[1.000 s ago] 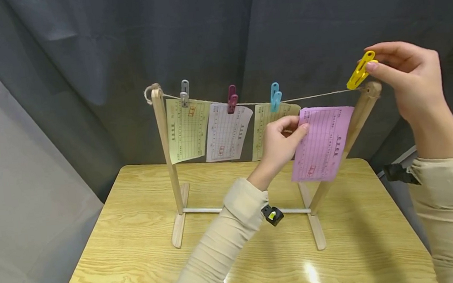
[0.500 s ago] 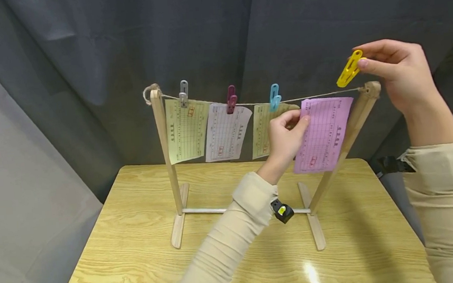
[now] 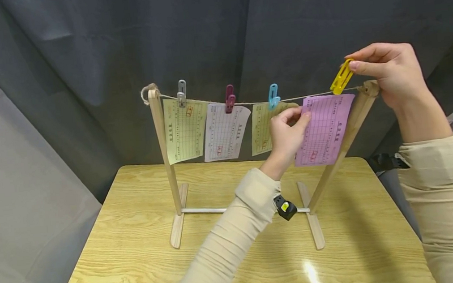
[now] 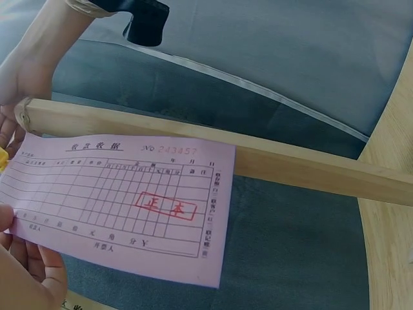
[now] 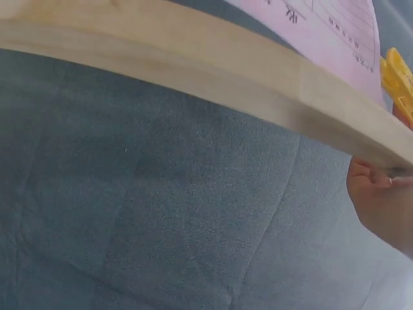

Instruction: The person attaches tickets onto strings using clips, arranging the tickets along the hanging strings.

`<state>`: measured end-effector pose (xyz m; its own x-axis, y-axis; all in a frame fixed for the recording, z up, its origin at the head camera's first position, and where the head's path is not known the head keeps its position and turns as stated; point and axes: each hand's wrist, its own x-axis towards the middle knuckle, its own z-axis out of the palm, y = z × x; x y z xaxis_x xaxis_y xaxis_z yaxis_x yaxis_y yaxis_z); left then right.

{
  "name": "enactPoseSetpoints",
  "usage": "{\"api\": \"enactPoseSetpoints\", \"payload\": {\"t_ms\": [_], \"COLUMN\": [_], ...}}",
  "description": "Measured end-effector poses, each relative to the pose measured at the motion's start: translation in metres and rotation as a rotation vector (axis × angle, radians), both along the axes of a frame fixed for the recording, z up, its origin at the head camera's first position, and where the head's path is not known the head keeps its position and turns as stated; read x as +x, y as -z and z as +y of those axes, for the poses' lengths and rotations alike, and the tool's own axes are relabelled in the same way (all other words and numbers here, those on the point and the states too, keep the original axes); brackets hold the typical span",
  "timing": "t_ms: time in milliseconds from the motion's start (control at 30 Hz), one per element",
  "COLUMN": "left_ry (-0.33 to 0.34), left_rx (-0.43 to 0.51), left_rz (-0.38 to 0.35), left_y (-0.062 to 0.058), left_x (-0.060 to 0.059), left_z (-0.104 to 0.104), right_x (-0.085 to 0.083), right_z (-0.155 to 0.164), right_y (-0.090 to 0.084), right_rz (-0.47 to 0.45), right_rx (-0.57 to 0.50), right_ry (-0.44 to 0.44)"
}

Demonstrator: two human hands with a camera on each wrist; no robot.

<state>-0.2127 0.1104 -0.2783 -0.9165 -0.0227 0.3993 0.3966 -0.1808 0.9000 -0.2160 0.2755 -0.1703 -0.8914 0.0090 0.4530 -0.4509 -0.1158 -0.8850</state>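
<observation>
Table: light wood table (image 3: 147, 256), the wooden rack (image 3: 163, 165) standing on it
Left hand: left hand (image 3: 286, 134) pinches the pink slip (image 3: 324, 126) by its left edge, long axis hanging down
Right hand: right hand (image 3: 390, 71) grips the yellow peg (image 3: 341, 77), up and right of the slip, tip at the string (image 3: 311, 94) over the slip's top edge; nearer hand to the string
Line: three slips already pegged to the left
Room: dark curtain (image 3: 217, 34) behind

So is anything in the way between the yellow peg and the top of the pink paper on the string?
Nothing visible is. The right hand pinches the yellow peg just above the string, over the pink paper's top edge. The left hand holds that paper by its left side, away from the peg. The blue peg sits further left.
</observation>
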Motion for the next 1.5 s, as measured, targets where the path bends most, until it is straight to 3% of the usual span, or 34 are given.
{"api": "enactPoseSetpoints", "payload": {"t_ms": [367, 767, 1033, 1300, 1500], "left_ry": [-0.011, -0.013, -0.004, 0.000, -0.017], "left_rx": [-0.018, -0.009, -0.001, 0.013, 0.013], "left_rz": [-0.001, -0.013, -0.020, -0.023, -0.022], "left_y": [0.001, 0.000, 0.001, 0.000, 0.000], "left_x": [-0.001, -0.002, -0.002, -0.001, -0.001], "left_z": [0.002, 0.004, 0.004, 0.003, 0.004], "right_x": [0.000, 0.001, 0.003, 0.002, 0.001], "right_z": [0.001, 0.002, 0.006, 0.006, 0.005], "right_y": [0.005, 0.014, 0.018, 0.023, 0.025], "right_rz": [-0.120, -0.069, -0.066, -0.020, 0.003], "right_rx": [0.114, 0.141, 0.223, 0.227, 0.162], "right_ry": [0.035, 0.031, 0.047, -0.012, -0.033]}}
